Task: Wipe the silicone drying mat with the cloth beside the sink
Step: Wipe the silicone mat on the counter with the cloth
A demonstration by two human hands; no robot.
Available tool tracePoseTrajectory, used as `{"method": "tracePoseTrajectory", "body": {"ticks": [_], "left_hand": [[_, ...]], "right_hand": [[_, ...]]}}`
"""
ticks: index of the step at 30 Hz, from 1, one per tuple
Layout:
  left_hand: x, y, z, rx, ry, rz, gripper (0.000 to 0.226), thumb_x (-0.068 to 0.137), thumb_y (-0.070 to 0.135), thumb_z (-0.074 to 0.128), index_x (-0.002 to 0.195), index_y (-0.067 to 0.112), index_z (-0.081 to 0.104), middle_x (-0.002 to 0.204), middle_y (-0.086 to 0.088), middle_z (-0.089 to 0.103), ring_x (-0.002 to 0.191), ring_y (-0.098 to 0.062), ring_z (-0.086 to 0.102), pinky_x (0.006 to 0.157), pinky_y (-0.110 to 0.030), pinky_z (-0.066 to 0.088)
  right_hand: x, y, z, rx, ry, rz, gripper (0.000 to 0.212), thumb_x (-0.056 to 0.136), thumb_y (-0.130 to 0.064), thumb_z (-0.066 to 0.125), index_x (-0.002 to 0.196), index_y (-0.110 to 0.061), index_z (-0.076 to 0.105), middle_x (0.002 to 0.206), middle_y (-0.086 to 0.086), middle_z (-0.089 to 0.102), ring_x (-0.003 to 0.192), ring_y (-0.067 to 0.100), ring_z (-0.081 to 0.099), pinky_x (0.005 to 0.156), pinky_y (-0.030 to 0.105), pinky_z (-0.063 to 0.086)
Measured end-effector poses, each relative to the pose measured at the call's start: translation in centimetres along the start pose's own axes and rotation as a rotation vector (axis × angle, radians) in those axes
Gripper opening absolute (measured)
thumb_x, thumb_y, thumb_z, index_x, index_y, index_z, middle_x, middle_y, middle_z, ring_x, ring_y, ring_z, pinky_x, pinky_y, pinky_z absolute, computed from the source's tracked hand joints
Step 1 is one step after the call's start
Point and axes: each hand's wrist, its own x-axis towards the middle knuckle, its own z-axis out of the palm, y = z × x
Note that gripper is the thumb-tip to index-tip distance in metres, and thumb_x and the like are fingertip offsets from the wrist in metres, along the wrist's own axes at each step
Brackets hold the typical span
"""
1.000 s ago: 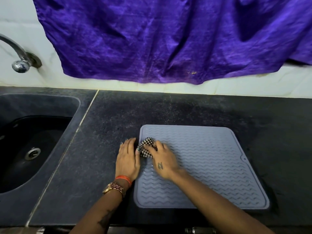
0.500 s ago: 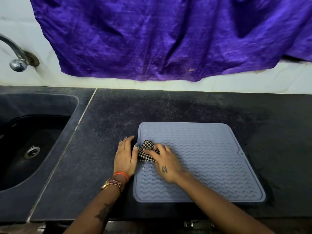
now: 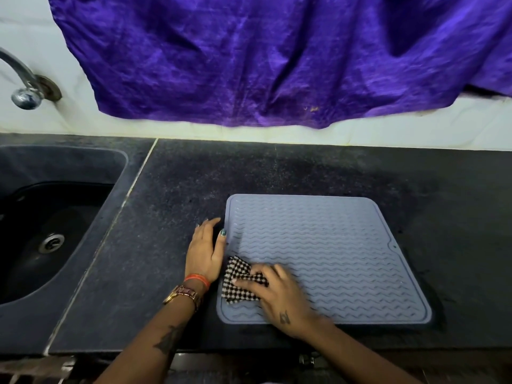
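Observation:
A pale blue silicone drying mat (image 3: 327,250) with wavy ridges lies flat on the dark stone counter. A black-and-white checked cloth (image 3: 238,281) is bunched on the mat's near left corner. My right hand (image 3: 279,297) presses down on the cloth with its fingers over it, slightly blurred by motion. My left hand (image 3: 206,250) rests flat on the counter against the mat's left edge, thumb touching the rim, fingers spread, holding nothing.
A dark sink (image 3: 52,225) with a metal drain sits to the left, a tap (image 3: 25,87) above it on the white wall. A purple cloth (image 3: 277,56) hangs over the wall behind the counter. The counter's front edge runs just below the mat.
My right hand has dragged the cloth along the mat's left side toward the near left corner. My left hand stays at the mat's left edge.

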Motion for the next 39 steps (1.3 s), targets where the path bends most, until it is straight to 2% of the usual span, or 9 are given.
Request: {"method": "tracePoseTrajectory", "body": {"ticks": [4, 10, 15, 21, 25, 29, 33, 37, 39], "left_hand": [[-0.1, 0.0, 0.0, 0.059, -0.029, 0.038, 0.068, 0.085, 0.053, 0.022, 0.13, 0.008, 0.046, 0.138, -0.017, 0.047, 0.134, -0.029, 0.035, 0.115, -0.042, 0.022], [0.0, -0.1, 0.2, 0.164, -0.066, 0.066, 0.073, 0.082, 0.058, 0.023, 0.127, 0.007, 0.048, 0.134, -0.016, 0.05, 0.131, -0.03, 0.038, 0.114, -0.04, 0.023], [-0.2, -0.1, 0.4, 0.264, -0.085, 0.102, 0.076, 0.081, 0.061, 0.024, 0.128, 0.007, 0.049, 0.135, -0.014, 0.05, 0.131, -0.029, 0.039, 0.114, -0.039, 0.024], [-0.3, 0.3, 0.5, 0.353, -0.097, 0.144, 0.082, 0.078, 0.065, 0.022, 0.132, 0.007, 0.047, 0.138, -0.014, 0.047, 0.133, -0.029, 0.036, 0.115, -0.038, 0.021], [-0.4, 0.5, 0.6, 0.396, -0.109, 0.168, 0.085, 0.078, 0.066, 0.018, 0.134, 0.008, 0.045, 0.142, -0.011, 0.045, 0.135, -0.027, 0.034, 0.116, -0.035, 0.016], [-0.3, 0.4, 0.7, 0.428, -0.127, 0.18, 0.082, 0.08, 0.064, 0.018, 0.135, 0.01, 0.044, 0.142, -0.01, 0.044, 0.135, -0.027, 0.034, 0.116, -0.034, 0.014], [-0.3, 0.4, 1.0, 0.445, -0.154, 0.212, 0.076, 0.082, 0.061, 0.019, 0.133, 0.012, 0.047, 0.141, -0.011, 0.045, 0.134, -0.029, 0.035, 0.116, -0.037, 0.014], [-0.1, 0.3, 1.0, 0.465, -0.167, 0.217, 0.074, 0.083, 0.059, 0.02, 0.131, 0.01, 0.05, 0.14, -0.013, 0.047, 0.133, -0.031, 0.037, 0.116, -0.039, 0.016], [0.0, 0.3, 1.1, 0.475, -0.17, 0.218, 0.074, 0.083, 0.058, 0.02, 0.13, 0.01, 0.05, 0.139, -0.014, 0.047, 0.132, -0.031, 0.038, 0.116, -0.039, 0.016]], "right_hand": [[0.7, -0.2, -0.9, 0.034, -0.04, 0.026, 0.055, 0.076, -0.017, 0.034, 0.124, -0.035, 0.055, 0.115, 0.004, 0.055, 0.098, 0.023, 0.052, 0.079, 0.033, 0.048], [-2.1, -0.9, 0.1, -0.038, -0.037, -0.093, 0.052, 0.081, -0.019, 0.04, 0.126, -0.042, 0.051, 0.118, -0.003, 0.056, 0.099, 0.014, 0.043, 0.081, 0.029, 0.048], [-2.7, 0.0, -1.4, -0.015, -0.046, -0.111, 0.05, 0.082, -0.017, 0.045, 0.125, -0.043, 0.051, 0.118, -0.005, 0.054, 0.1, 0.012, 0.044, 0.082, 0.025, 0.037], [-7.1, 1.7, -2.5, -0.028, 0.009, -0.08, 0.044, 0.087, -0.02, 0.045, 0.123, -0.045, 0.052, 0.117, -0.006, 0.059, 0.095, 0.017, 0.056, 0.078, 0.03, 0.048], [-7.7, 2.9, -3.4, -0.054, 0.07, -0.058, 0.045, 0.086, -0.017, 0.043, 0.122, -0.042, 0.053, 0.119, -0.007, 0.058, 0.097, 0.015, 0.053, 0.079, 0.032, 0.041], [-9.4, 4.2, -3.8, -0.108, 0.076, -0.009, 0.047, 0.083, -0.017, 0.043, 0.121, -0.04, 0.056, 0.116, -0.005, 0.062, 0.097, 0.011, 0.046, 0.077, 0.028, 0.045], [-7.9, 5.2, -4.5, -0.105, 0.148, -0.017, 0.048, 0.084, -0.013, 0.043, 0.125, -0.036, 0.051, 0.115, -0.009, 0.058, 0.099, 0.009, 0.044, 0.08, 0.024, 0.034], [-7.2, 6.5, -4.2, -0.134, 0.205, 0.079, 0.058, 0.074, -0.006, 0.056, 0.129, -0.024, 0.054, 0.113, -0.002, 0.062, 0.1, 0.011, 0.044, 0.082, 0.03, 0.045], [-7.0, 6.9, -4.0, -0.132, 0.18, 0.097, 0.058, 0.071, -0.008, 0.057, 0.127, -0.022, 0.057, 0.111, -0.001, 0.064, 0.1, 0.01, 0.042, 0.083, 0.03, 0.043]]}}
